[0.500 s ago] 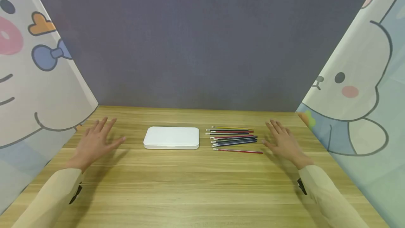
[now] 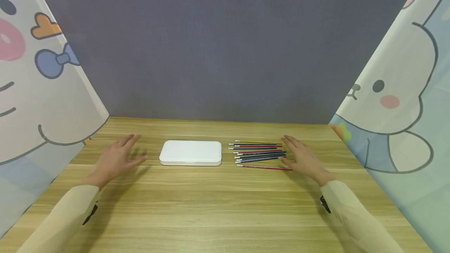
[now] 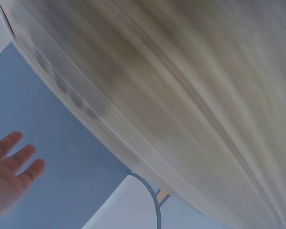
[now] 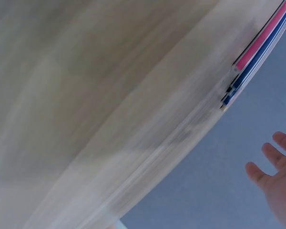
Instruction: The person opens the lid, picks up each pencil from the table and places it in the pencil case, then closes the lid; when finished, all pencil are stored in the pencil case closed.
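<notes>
A white flat case [image 2: 190, 152] with rounded corners lies lidded on the wooden table. To its right several pencils [image 2: 258, 153] lie roughly side by side, mostly dark and red with one yellow at the back, their white ends toward the case. My left hand [image 2: 114, 161] hovers left of the case with fingers spread and nothing held; its fingers [image 3: 24, 157] show in the left wrist view. At the right ends of the pencils is my right hand [image 2: 304, 159], its fingertips overlapping them in the head view. In the right wrist view its fingers [image 4: 274, 157] look loosely extended.
A dark grey panel [image 2: 218, 50] rises behind the table [image 2: 211, 206]. Cartoon-printed sheets flank it, one on the left [image 2: 45, 100] and one with a rabbit on the right [image 2: 393, 128].
Both hands have moved inward, the left toward the case and the right up to the pencils' ends. Case and pencils have stayed where they were.
</notes>
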A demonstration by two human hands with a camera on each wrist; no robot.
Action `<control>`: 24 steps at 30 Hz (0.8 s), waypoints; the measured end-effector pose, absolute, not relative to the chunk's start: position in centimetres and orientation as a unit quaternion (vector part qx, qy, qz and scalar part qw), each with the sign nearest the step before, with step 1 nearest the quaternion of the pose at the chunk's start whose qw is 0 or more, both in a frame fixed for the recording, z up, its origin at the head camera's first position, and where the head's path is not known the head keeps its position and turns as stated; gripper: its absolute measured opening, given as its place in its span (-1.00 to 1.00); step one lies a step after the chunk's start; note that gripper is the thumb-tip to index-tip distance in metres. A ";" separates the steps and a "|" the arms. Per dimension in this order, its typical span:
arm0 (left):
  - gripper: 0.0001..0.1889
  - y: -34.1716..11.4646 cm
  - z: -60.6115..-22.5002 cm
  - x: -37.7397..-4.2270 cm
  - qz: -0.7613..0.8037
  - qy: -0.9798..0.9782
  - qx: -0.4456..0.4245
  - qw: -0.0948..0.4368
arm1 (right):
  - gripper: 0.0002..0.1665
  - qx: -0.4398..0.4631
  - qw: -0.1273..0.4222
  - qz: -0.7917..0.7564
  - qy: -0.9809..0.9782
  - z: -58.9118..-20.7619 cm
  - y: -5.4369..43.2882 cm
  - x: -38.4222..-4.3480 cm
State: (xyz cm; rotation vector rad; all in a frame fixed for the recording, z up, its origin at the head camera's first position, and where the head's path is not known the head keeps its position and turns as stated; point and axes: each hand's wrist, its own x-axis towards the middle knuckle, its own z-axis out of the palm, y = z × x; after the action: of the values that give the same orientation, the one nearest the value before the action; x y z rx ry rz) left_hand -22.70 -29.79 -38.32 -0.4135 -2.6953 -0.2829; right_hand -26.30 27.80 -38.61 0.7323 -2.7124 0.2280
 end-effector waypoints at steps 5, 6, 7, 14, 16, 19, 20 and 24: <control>-0.21 -29.0 -38.4 -22.8 -0.104 -0.961 -0.169 0.195 | -0.17 0.279 0.158 0.086 -0.943 -38.6 26.5 -26.5; -0.22 -28.9 -38.5 -22.9 -0.106 -0.960 -0.173 0.193 | -0.18 0.284 0.161 0.086 -0.941 -38.6 26.3 -26.6; -0.23 -28.8 -38.5 -22.9 -0.107 -0.960 -0.178 0.190 | -0.19 0.288 0.162 0.088 -0.940 -38.6 26.0 -26.6; -0.24 -27.7 -38.5 -23.1 -0.131 -0.957 -0.196 0.169 | -0.23 0.324 0.177 0.088 -0.925 -38.9 23.9 -27.0; -0.24 -27.3 -38.6 -23.1 -0.137 -0.957 -0.196 0.163 | -0.25 0.336 0.179 0.091 -0.920 -38.9 23.3 -27.0; -0.22 -26.9 -38.7 -23.3 -0.148 -0.956 -0.199 0.157 | -0.27 0.347 0.171 0.094 -0.917 -38.9 22.4 -27.1; -0.22 -26.7 -38.7 -23.4 -0.149 -0.956 -0.201 0.155 | -0.28 0.349 0.164 0.096 -0.917 -38.9 22.0 -27.1; -0.21 -26.3 -38.9 -23.7 -0.156 -0.952 -0.213 0.154 | -0.29 0.348 0.131 0.106 -0.922 -38.8 20.7 -27.1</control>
State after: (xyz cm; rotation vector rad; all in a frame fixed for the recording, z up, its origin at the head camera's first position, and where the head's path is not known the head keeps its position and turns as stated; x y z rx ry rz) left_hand -23.69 -26.26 -38.86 -0.6109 -2.7296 -0.4479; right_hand -27.11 20.73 -38.80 1.0104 -2.6775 0.3066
